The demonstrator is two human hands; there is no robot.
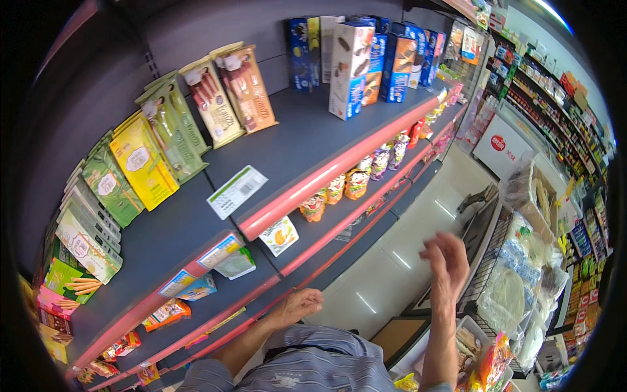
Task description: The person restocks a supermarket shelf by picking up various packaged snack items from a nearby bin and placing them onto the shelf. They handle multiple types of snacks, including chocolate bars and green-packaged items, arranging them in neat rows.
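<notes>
Low in the picture, my left hand (301,305) hangs before my shirt, near the lower shelf edges, its fingers loosely bent and nothing seen in it. My right hand (446,262) is raised over the aisle floor, somewhat blurred, fingers curled apart and holding nothing visible. On the dark top shelf (289,125) stand a white and blue biscuit box (349,71), more blue boxes, an orange snack packet (247,90), a cream one (213,103), green packets (174,122) and a yellow packet (143,159). A price card (237,191) lies flat near the shelf's front edge.
Pink rails (338,169) edge the shelves. Lower shelves carry pouches (357,182) and small snack bags (167,313). On the right are a wire rack with plastic-wrapped goods (509,284), an open cardboard box (541,198), a white bin of snacks (468,338) and a white freezer (504,144).
</notes>
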